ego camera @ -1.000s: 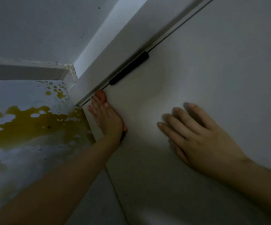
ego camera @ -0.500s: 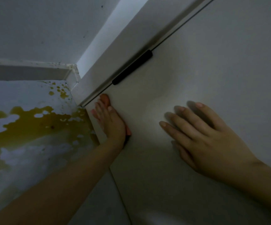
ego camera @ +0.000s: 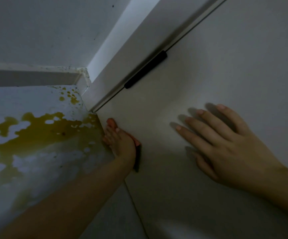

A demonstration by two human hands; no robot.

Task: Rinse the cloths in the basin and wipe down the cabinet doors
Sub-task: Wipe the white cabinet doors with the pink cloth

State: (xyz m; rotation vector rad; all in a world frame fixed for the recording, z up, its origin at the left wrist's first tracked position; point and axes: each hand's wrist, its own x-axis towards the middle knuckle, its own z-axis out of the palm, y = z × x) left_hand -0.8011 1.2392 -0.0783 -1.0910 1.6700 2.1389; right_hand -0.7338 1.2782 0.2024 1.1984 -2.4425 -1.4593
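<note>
A white cabinet door [ego camera: 208, 66] fills the right of the view, with a black bar handle [ego camera: 145, 69] along its edge. My left hand [ego camera: 120, 144] presses an orange-red cloth [ego camera: 112, 123] flat against the door's lower edge, just above the floor; only slivers of the cloth show around the fingers. My right hand [ego camera: 226, 145] lies flat on the door face with straight, spread fingers and holds nothing.
The pale floor [ego camera: 27, 104] at the left carries a wide yellow-brown stain [ego camera: 36, 131]. A skirting board [ego camera: 31, 76] and grey wall meet the cabinet frame [ego camera: 139, 31] in the corner behind the hands.
My left hand with the cloth has slid down along the door's edge, away from the handle. My right hand has stayed flat on the door.
</note>
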